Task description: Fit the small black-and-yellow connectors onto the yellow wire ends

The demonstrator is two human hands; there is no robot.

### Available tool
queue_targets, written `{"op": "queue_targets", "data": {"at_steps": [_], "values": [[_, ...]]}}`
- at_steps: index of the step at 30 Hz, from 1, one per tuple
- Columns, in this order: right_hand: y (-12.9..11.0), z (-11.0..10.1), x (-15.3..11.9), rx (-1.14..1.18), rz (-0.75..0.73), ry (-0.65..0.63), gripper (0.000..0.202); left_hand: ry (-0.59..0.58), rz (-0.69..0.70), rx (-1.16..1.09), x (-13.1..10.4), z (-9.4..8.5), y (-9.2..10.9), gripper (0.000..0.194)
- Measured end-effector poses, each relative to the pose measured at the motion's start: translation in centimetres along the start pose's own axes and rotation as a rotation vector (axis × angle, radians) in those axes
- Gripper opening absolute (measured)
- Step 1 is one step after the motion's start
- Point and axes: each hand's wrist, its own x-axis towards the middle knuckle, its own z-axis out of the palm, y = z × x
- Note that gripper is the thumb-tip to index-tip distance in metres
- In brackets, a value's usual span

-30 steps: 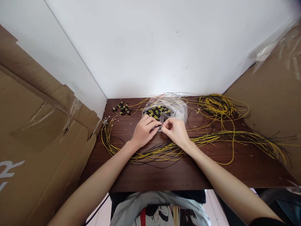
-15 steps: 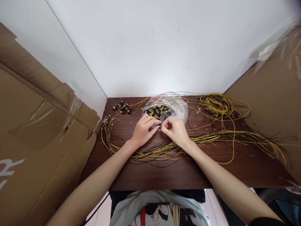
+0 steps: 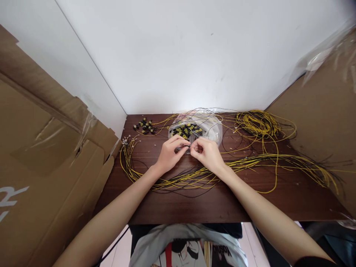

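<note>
My left hand [image 3: 171,152] pinches a small black connector [image 3: 187,146] between thumb and fingertips. Close beside it, my right hand [image 3: 207,152] is closed with thumb and forefinger pressed together at the connector's other end. A thin wire seems to run there, but the fingers hide most of it. Just behind both hands, an open clear plastic bag [image 3: 215,129] holds many black and yellow connectors [image 3: 185,131]. A long bundle of yellow and black wires [image 3: 191,181] passes under my forearms, its terminal-tipped ends [image 3: 126,141] at the left.
More connectors [image 3: 144,126] lie at the back left of the brown table [image 3: 189,211]. A coiled heap of wires [image 3: 258,124] sits at the back right. Cardboard [image 3: 55,167] stands on the left and more cardboard [image 3: 328,111] on the right. A white wall [image 3: 194,55] rises behind.
Both hands stay almost in place at the connector. The left fingers have shifted slightly, drawing closer together around it. Wires and bag look the same.
</note>
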Motion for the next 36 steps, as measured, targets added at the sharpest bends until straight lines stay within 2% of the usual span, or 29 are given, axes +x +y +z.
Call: {"op": "queue_targets", "data": {"at_steps": [5, 11, 21, 25, 36], "values": [[-0.02, 0.01, -0.01, 0.011, -0.012, 0.015, 0.010, 0.010, -0.111, -0.130, -0.15, 0.10, 0.05, 0.012], [0.06, 0.06, -0.04, -0.001, -0.026, 0.011, 0.010, 0.028, -0.188, -0.182, -0.17, 0.31, -0.01, 0.011], [0.04, 0.03, -0.12, -0.006, -0.013, 0.017, 0.009, -0.018, -0.343, -0.277, -0.26, 0.46, -0.18, 0.019], [0.00, 0.05, -0.08, -0.008, 0.005, 0.022, 0.008, -0.037, -0.362, -0.285, -0.30, 0.55, -0.40, 0.018], [0.16, 0.18, -0.08, -0.018, 0.043, 0.048, 0.008, 0.001, -0.396, -0.297, -0.21, 0.59, -0.90, 0.016]]}}
